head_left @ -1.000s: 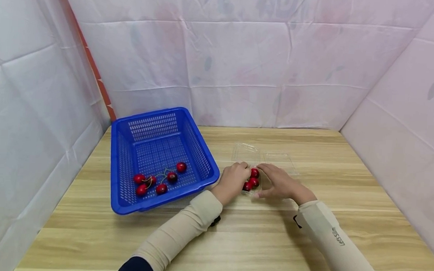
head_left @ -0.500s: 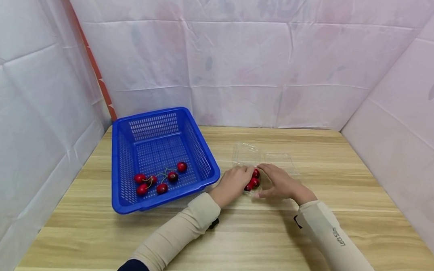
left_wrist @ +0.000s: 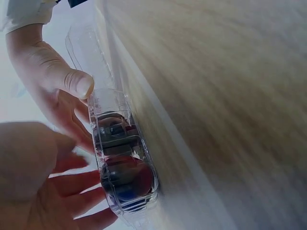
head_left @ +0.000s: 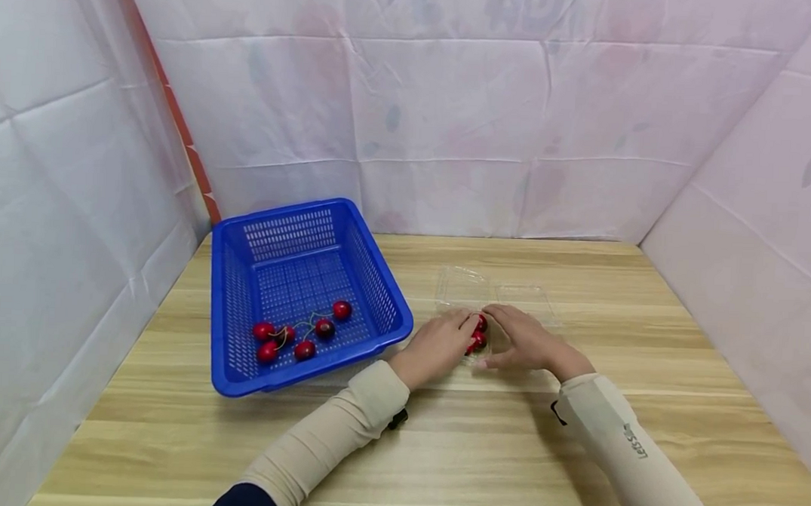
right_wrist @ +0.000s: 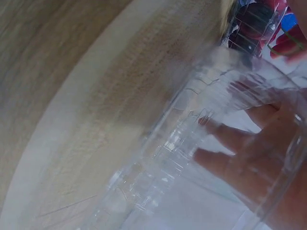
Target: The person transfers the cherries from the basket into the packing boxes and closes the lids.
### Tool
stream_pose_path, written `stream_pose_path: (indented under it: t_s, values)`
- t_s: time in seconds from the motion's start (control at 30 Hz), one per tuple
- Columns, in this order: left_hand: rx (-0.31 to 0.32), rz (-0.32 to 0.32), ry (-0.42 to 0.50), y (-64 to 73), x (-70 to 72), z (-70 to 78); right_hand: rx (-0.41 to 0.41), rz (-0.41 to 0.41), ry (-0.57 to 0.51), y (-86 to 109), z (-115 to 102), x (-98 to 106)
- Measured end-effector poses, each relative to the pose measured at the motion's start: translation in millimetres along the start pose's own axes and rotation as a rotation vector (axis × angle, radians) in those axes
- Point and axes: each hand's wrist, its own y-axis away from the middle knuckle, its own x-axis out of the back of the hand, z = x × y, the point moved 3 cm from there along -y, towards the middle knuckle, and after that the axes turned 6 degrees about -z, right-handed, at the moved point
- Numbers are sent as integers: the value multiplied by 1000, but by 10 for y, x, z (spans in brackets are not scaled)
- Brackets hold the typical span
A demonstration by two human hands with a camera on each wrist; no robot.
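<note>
A small clear plastic box [left_wrist: 108, 98] lies between the two hands on the table, with red cherries [head_left: 480, 340] in it. My left hand [head_left: 437, 347] reaches over its left side, fingertips among the cherries; in the left wrist view these fingers are spread and fairly straight along the rim. From the right, my right hand [head_left: 529, 343] holds the box, thumb at the near edge and fingers at the far edge. The left hand covers part of the cherries. Clear plastic also fills much of the right wrist view, with fingers [right_wrist: 225, 160] showing through it.
At the left stands a blue plastic basket [head_left: 218, 313] with several stemmed cherries [head_left: 324, 329] on its floor. Clear lid panels [head_left: 463, 286] stick out behind the hands. White patterned cloth [head_left: 445, 119] walls the wooden table [head_left: 505, 461] at the back and sides.
My left hand has shifted slightly right and toward me, covering more of the cherries in the box. The right hand stays in place. The basket cherries look unchanged.
</note>
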Motion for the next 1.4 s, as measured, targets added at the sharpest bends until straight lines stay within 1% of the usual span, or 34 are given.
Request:
stream_pose_path:
  t_s: [0.1,0.2,0.23,0.3,0.37,0.63,0.83,0.9,1.0,1.13,1.2,1.23,1.3,1.4]
  values:
    - [-7,-101,12,-13,-43,18,-1,-1,19,5,11,11]
    - [18,-206,76,-6,-71,33,-3,-3,35,10,14,21]
    - [26,-233,87,-2,-75,37,-4,-4,39,13,13,24]
    - [39,-269,98,8,-74,44,-1,-5,43,14,9,27]
    - [43,-289,97,18,-70,49,1,-7,45,16,6,27]
    - [42,-299,90,30,-71,60,7,-14,21,22,-9,28]
    - [35,-328,74,21,-31,72,12,-28,-17,25,-13,27]
    - [35,-322,73,24,-26,74,19,-26,-24,25,-10,22]
    - [55,-287,64,50,-29,75,34,-13,-23,23,-5,13]
    - [131,-258,72,149,8,74,43,5,-9,12,-2,6]
    - [167,-266,77,224,32,69,45,9,-3,5,-4,3]
    - [175,-273,84,262,42,65,43,11,-5,3,-5,2]
    - [171,-286,94,341,54,58,43,15,-2,2,-10,6]
    - [131,-317,113,457,55,45,33,12,5,7,-17,14]
